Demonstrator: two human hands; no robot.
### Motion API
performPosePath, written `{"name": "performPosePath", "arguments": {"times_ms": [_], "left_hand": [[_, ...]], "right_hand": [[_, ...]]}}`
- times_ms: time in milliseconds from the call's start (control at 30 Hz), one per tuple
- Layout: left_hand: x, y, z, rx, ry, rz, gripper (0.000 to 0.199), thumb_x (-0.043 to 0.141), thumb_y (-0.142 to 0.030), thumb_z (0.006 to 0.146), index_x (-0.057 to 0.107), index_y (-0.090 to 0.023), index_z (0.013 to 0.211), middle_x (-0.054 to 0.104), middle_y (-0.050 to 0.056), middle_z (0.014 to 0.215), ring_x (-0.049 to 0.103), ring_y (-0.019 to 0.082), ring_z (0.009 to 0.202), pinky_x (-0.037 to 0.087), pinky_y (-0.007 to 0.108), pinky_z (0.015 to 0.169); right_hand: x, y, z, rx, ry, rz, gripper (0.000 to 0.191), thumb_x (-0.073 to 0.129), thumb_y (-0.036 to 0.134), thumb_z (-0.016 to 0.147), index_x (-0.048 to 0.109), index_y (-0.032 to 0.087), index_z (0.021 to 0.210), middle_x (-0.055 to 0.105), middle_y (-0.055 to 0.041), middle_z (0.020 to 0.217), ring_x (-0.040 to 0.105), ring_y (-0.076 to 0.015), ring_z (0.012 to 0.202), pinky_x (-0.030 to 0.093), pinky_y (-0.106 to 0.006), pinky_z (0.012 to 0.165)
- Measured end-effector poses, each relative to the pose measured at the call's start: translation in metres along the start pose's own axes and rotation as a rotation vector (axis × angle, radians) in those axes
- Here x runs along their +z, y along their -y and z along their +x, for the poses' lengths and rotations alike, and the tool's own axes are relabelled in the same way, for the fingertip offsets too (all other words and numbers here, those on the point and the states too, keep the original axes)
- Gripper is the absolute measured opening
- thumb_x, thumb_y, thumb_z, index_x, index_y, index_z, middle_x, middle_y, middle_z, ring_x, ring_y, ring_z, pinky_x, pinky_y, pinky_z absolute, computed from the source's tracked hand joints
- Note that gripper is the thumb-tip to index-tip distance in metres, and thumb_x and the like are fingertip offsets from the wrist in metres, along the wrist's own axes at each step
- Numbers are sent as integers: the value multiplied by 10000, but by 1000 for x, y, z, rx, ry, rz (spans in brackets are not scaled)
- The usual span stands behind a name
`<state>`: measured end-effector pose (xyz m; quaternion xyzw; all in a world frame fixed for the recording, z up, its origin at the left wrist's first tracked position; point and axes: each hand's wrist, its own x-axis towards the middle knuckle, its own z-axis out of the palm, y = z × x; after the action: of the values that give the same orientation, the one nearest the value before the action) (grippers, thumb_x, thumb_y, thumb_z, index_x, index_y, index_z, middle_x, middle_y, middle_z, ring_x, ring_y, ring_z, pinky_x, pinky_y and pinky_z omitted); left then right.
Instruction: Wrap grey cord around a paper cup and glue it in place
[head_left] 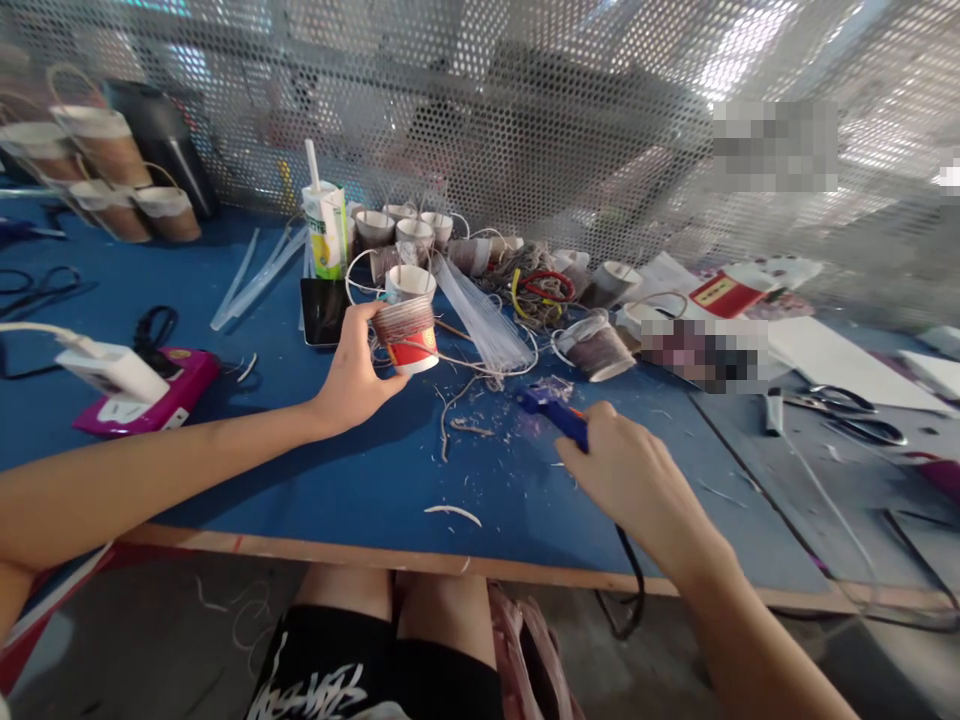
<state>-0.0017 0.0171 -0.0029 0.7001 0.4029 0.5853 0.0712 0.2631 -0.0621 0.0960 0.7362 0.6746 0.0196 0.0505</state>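
The red paper cup (414,352) is above the left-centre of the desk (337,500), its open rim up and its upper part wound with brown cord (403,318). The left hand (351,385) grips it from the left, fingers closed around its side, which seems to steady it and leave the right side exposed. To its right, the right hand (637,480) has its fingers wrapped around the handle of a blue glue gun (555,415), its nozzle end pointing left, towards the cup's side of the desk. Cord scraps (446,425) lie between the hands. Just beyond, clear sticks (484,320) lie bunched, probably for easy reach. Farther back, cord-wrapped cups (415,235) stand grouped by the mesh screen (375,120), perhaps to save working room. A drink carton (326,240) stands far left of the held cup; scissors (844,402) lie at right.
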Motion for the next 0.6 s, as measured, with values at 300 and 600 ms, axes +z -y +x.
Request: {"name": "performPosePath", "arguments": {"times_ms": [300,600], "left_hand": [[0,-3,0,-97,28,-43,730,773,-139,594,408,-226,1221,476,75,1149,553,258,1085,515,483,981],[-6,-5,0,-77,100,-25,725,790,-178,623,414,-250,1239,489,73,1203,533,257,1146,477,488,1029]], "right_hand": [[-26,3,10,-301,-533,696,379,714,301,661,486,241,958,548,32,632,561,-182,557,467,-323,546],[18,33,65,-494,104,1711,158,695,293,717,568,202,742,687,-7,700,688,-176,646,596,-348,656]]}}
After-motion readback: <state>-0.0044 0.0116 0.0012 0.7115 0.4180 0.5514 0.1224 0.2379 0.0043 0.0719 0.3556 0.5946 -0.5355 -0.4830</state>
